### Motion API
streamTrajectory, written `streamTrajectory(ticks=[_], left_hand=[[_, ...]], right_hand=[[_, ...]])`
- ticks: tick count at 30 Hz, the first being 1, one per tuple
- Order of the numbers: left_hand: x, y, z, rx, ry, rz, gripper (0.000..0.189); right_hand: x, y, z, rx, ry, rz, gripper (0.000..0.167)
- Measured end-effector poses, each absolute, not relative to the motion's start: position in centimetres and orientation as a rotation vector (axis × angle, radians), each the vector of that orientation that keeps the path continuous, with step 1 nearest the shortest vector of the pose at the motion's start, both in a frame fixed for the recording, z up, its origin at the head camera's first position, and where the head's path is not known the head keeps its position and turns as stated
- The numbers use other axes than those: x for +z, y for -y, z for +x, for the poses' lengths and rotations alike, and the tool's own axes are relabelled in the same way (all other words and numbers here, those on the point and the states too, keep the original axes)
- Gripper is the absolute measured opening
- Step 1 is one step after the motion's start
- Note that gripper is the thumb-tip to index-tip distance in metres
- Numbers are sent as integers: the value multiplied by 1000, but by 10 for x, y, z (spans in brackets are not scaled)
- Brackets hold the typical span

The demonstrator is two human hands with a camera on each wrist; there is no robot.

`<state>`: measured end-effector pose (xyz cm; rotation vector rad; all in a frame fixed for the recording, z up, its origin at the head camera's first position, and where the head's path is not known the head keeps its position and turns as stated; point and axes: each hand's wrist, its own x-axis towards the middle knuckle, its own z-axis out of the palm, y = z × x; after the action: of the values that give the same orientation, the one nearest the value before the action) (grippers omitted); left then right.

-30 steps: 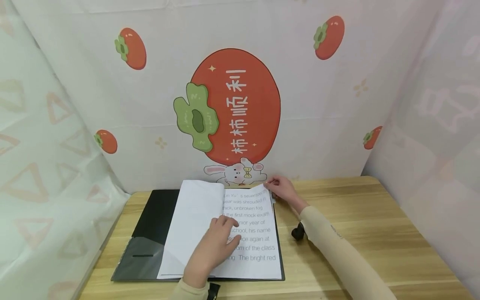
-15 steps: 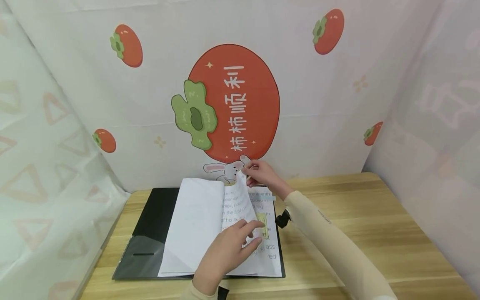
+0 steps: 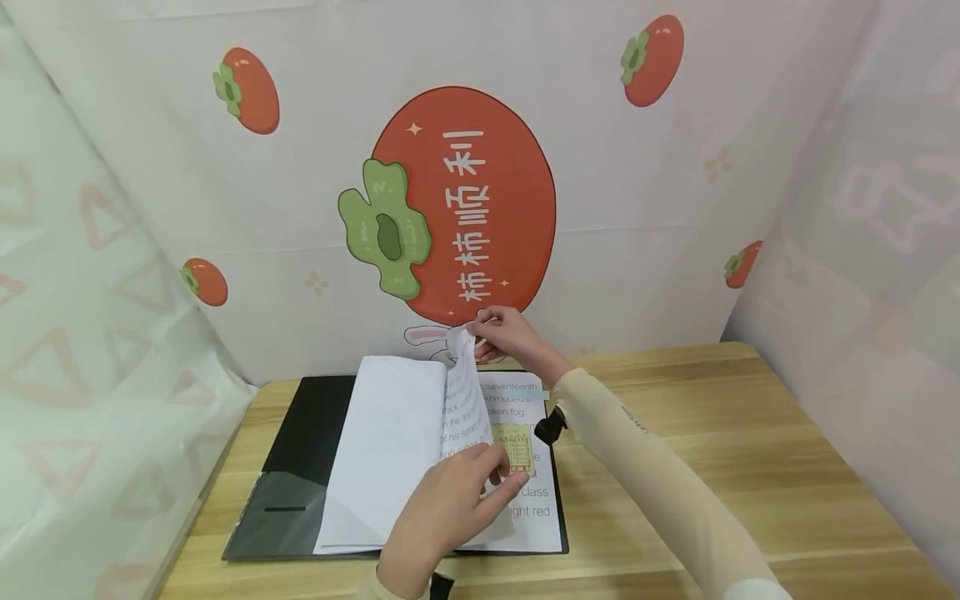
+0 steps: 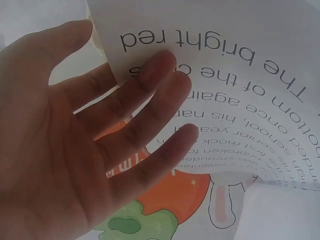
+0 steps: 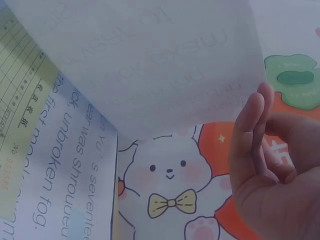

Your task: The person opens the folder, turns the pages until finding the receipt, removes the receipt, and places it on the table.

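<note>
A black folder [image 3: 315,425] lies open on the wooden table, with white printed sheets on its right side. My right hand [image 3: 512,337] pinches the raised sheet [image 3: 463,408] by its upper right corner, so the sheet curves up and leftward. Near that sheet's lower right edge is my left hand [image 3: 442,504], fingers loosely extended; in the left wrist view its fingers [image 4: 165,100] overlap the printed text. Beneath, a yellow printed slip [image 3: 515,450] rests on another text page [image 3: 534,500]. The right wrist view shows the sheet's translucent back [image 5: 170,65] beside my fingertips.
A blank white page [image 3: 382,450] is turned over to the folder's left. A pale blue tab strip [image 3: 532,395] sits near the text page's top. Bare wood table [image 3: 712,467] extends to the right; a persimmon-printed cloth [image 3: 600,250] hangs behind.
My right hand has lifted the sheet's corner and moved left with it, uncovering the yellow slip and the text page below. My left hand has shifted right along the sheet's lower part.
</note>
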<state>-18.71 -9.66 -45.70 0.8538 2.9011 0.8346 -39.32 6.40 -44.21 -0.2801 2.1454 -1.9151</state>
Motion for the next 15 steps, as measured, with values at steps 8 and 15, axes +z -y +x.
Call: streamTrajectory(ticks=[8, 15], left_hand=[[-458, 96, -190, 855, -2952, 942, 25], [-457, 106, -193, 861, -2960, 909, 21]], right_hand=[[-458, -79, -394, -1895, -2275, -396, 38], [-501, -110, -401, -1928, -2336, -298, 54]])
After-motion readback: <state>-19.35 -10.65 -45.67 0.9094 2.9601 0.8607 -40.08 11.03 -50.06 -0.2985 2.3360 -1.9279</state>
